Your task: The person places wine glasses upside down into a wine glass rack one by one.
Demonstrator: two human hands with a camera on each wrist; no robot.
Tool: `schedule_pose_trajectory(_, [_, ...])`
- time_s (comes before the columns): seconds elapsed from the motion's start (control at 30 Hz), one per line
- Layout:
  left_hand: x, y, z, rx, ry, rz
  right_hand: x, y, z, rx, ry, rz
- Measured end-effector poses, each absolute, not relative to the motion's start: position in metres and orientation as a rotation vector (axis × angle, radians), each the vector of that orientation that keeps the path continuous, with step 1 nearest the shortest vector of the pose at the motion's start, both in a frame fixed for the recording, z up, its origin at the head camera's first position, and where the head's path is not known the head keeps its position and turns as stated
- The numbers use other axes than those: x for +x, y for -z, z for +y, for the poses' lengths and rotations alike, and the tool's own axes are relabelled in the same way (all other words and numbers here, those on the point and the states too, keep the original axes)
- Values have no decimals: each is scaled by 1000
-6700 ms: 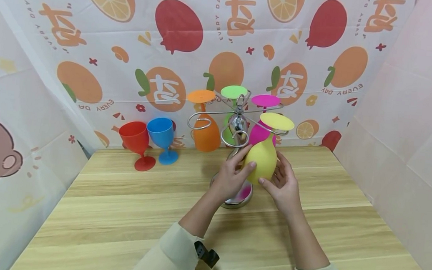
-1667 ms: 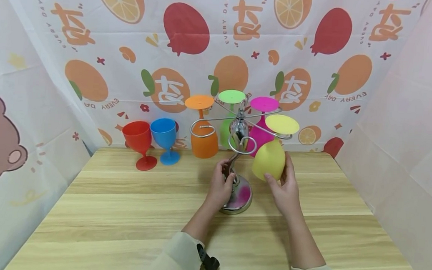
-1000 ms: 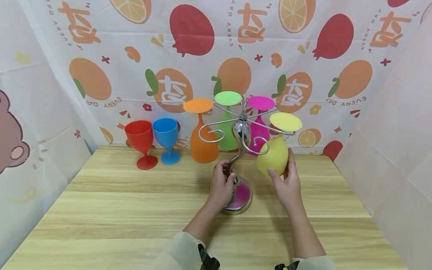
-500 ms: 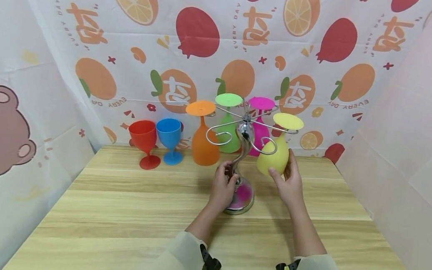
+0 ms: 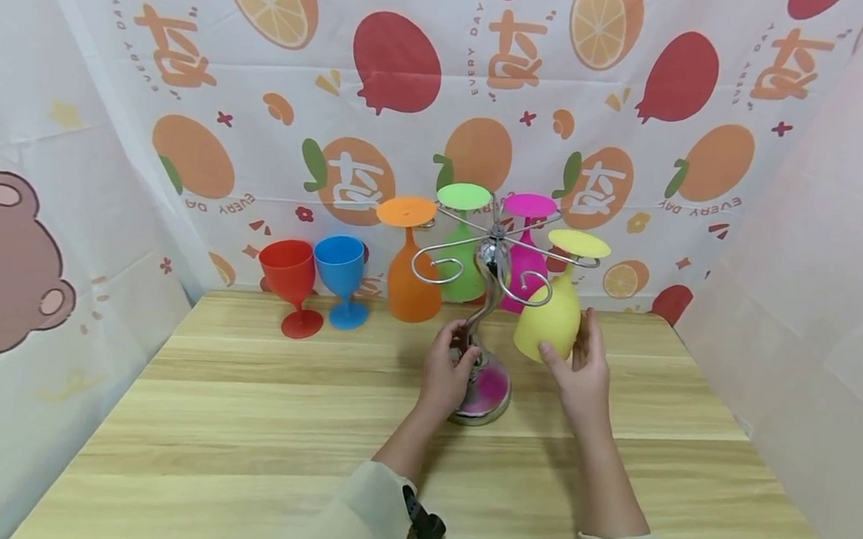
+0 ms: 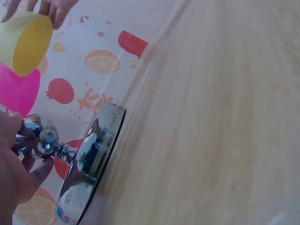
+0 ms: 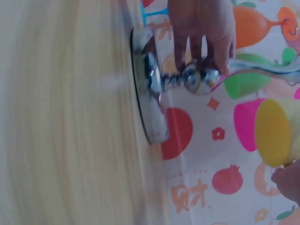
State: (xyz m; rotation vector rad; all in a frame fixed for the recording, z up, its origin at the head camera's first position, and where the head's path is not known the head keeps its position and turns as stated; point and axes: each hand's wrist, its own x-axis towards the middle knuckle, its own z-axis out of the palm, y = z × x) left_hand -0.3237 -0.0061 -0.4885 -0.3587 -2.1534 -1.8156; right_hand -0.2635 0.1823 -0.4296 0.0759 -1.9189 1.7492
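Note:
A chrome goblet rack stands on the table, its round base on the wood. My left hand grips the rack's curved stem low down, above the base. On the right, a yellow goblet hangs upside down by its foot from a wire loop. My right hand holds its bowl near the rim, thumb in front and fingers at the far side. Orange, green and magenta goblets also hang inverted at the back. Two front loops of the rack carry nothing.
A red goblet and a blue goblet stand upright side by side at the back left of the wooden table. A fruit-printed cloth rises right behind the table's back edge, with pale cloth at both sides.
My left hand has gone from beside the yellow goblet to the rack's stem. The rack's arms have turned slightly, carrying the yellow goblet rightward. Within the last half second little differs.

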Motion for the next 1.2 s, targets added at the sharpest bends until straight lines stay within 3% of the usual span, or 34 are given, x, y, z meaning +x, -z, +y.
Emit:
schedule_pose_trajectory(0.27, [-322,487,-6,-310,1842,-2135,-254,417,132,186,-1447,-1477])
schedule_pose_trajectory(0.5, [-318,491,-4,-322,1774,-2129,-266,437,91,271,-1608,-1930])
schedule_pose_trajectory(0.7, [-315,489,-5,-360,1700,-2207,-282,450,89,115,-1582,-2294])
schedule_pose_trajectory(1.03, [-318,480,-14,-406,1745,-2372,-310,453,91,125,-1311,-2369])
schedule_pose_trajectory(1.2, [-322,471,-27,-473,1471,-2494,-319,455,87,183,-1236,-2367])
